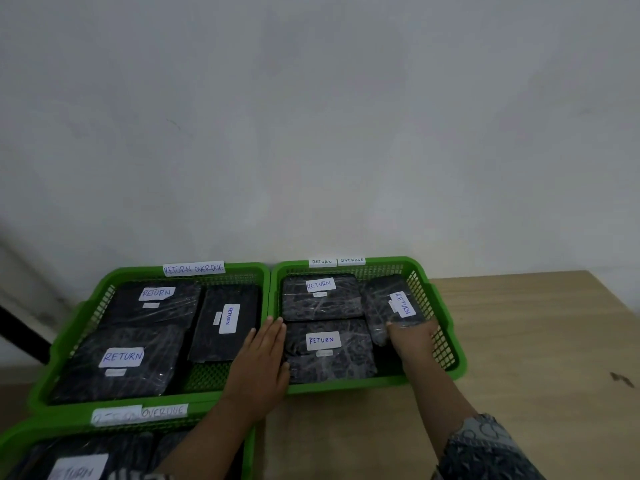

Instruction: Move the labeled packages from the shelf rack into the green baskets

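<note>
The right hand (412, 337) has its grip clamped on a package (388, 299), setting it into the right basket (346, 386); the left hand (263, 362) rests flat, fingers straight. Next, probably letting go.

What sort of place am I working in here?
Likely a parcel-returns sorting station: green baskets tagged RETURN OVERDUE, wrapped black packages labelled RETURN, all on a wooden table against a bare wall.
</note>
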